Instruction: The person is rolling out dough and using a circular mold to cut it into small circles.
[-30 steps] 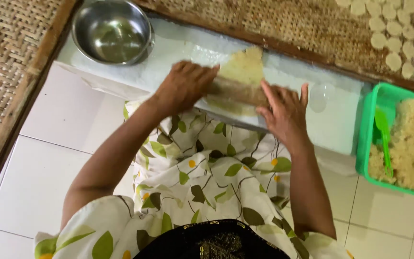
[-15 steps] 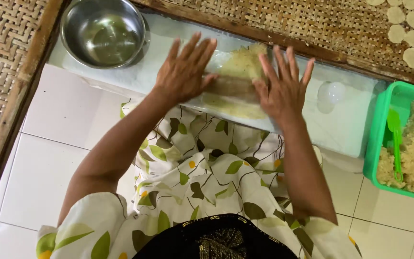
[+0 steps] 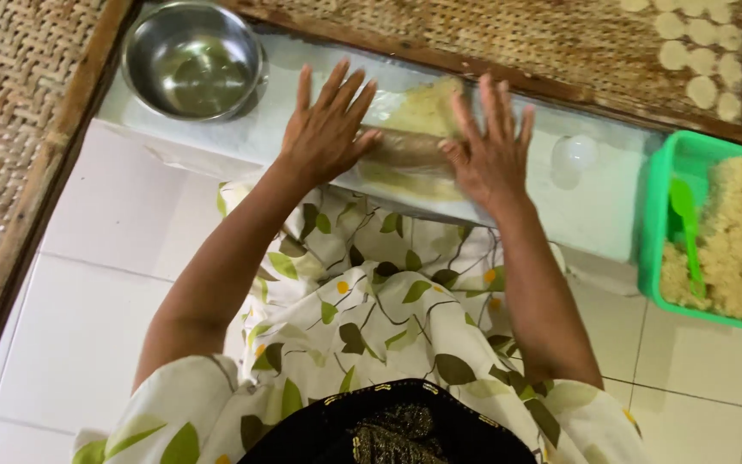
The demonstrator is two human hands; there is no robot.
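The left hand [image 3: 326,129] and right hand [image 3: 489,148] are pressing flat, fingers spread, on a wooden rolling pin [image 3: 405,149] lying between them over pale yellow dough [image 3: 422,107] on the white board [image 3: 611,206]. At ten o'clock a steel bowl [image 3: 192,58] is holding clear liquid. At three o'clock a green tub [image 3: 714,245] is holding crumbly dough and a green spoon [image 3: 687,225].

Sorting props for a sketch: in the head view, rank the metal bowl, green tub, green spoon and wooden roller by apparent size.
1. Green tub, though cut off by the frame.
2. Metal bowl.
3. Green spoon and wooden roller: unsure, since hands cover the roller's ends.
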